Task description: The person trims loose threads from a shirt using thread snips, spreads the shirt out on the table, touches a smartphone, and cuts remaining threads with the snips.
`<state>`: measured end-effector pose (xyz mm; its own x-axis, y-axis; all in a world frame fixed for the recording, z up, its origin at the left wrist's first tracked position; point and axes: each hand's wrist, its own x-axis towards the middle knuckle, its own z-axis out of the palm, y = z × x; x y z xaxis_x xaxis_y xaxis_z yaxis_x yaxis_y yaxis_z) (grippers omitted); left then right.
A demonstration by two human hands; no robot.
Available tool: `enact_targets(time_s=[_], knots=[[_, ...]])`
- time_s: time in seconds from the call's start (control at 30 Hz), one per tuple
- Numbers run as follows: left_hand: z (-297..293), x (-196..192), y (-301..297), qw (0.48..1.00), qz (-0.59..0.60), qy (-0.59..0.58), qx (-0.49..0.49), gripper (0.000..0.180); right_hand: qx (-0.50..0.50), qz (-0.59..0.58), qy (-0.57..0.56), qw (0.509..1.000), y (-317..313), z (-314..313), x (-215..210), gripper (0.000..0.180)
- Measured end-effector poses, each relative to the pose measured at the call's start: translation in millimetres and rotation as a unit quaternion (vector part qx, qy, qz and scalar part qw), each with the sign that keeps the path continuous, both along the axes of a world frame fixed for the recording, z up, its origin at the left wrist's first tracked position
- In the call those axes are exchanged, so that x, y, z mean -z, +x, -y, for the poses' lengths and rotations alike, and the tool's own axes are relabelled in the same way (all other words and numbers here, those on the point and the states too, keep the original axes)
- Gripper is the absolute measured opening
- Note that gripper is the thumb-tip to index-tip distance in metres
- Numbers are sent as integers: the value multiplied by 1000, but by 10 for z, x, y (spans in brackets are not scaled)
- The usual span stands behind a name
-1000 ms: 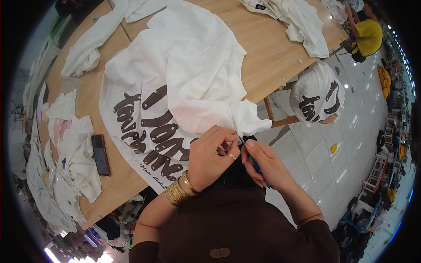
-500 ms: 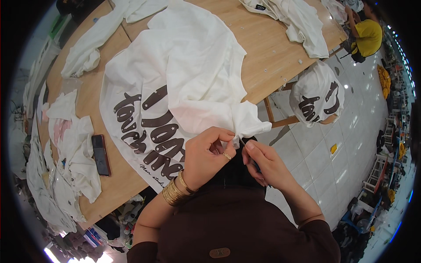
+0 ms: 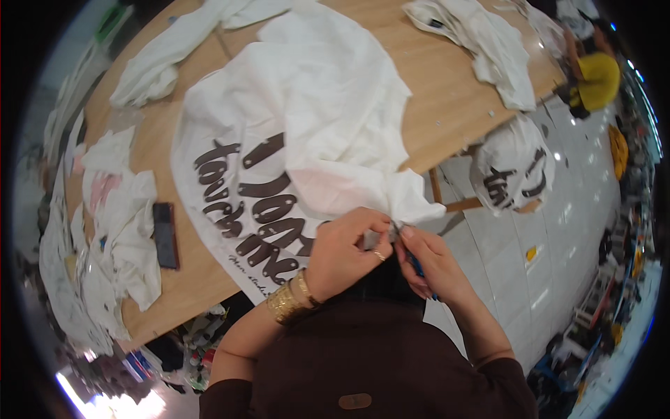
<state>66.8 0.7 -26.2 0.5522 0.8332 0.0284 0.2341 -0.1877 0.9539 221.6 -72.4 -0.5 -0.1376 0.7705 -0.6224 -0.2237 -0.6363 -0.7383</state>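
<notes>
A white cloth garment (image 3: 342,91) lies bunched over the table's near edge, with dark brown lettering on its left part. Its narrow end reaches my fingers in front of my body. My left hand (image 3: 345,251), wearing gold bangles and a ring, is closed in a pinch on the garment's edge. Close beside it, my right hand (image 3: 438,264) is wrapped round a small blue-handled tool (image 3: 412,261). A metal tip shows at the cloth by my left fingertips; the fingers hide too much of the tool to tell its kind.
The wooden table (image 3: 440,84) holds a dark phone (image 3: 165,236), crumpled white cloth pieces (image 3: 125,230) at left and another white garment (image 3: 488,52) at the far right. Beside the table, white printed cloth (image 3: 513,167) covers a wooden-legged seat. A person in yellow (image 3: 598,80) is at the upper right.
The whole view has shifted, so the table and cloth appear a little further right. My hands stay together at the garment's edge, and more of the tool's blue handle shows.
</notes>
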Motion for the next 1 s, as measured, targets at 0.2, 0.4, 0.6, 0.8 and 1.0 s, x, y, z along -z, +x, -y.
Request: enact_targets(time_s=[0.2, 0.4, 0.6, 0.8, 1.0], knots=[[69, 78, -272, 999, 23, 0, 44, 14, 44, -4, 45, 998, -129, 34, 178, 38], [-17, 444, -1364, 963, -26, -44, -264, 22, -62, 182, 60, 980, -178, -17, 253, 31], [158, 826, -2713, 829, -183, 50, -526, 38, -108, 249, 57, 961, -284, -123, 205, 24], [75, 972, -2870, 816, -281, 52, -502, 36, -163, 262, 86, 947, -389, -206, 226, 21], [-281, 1034, -2708, 831, -293, 76, -467, 34, -141, 273, 56, 950, -486, -208, 101, 24]])
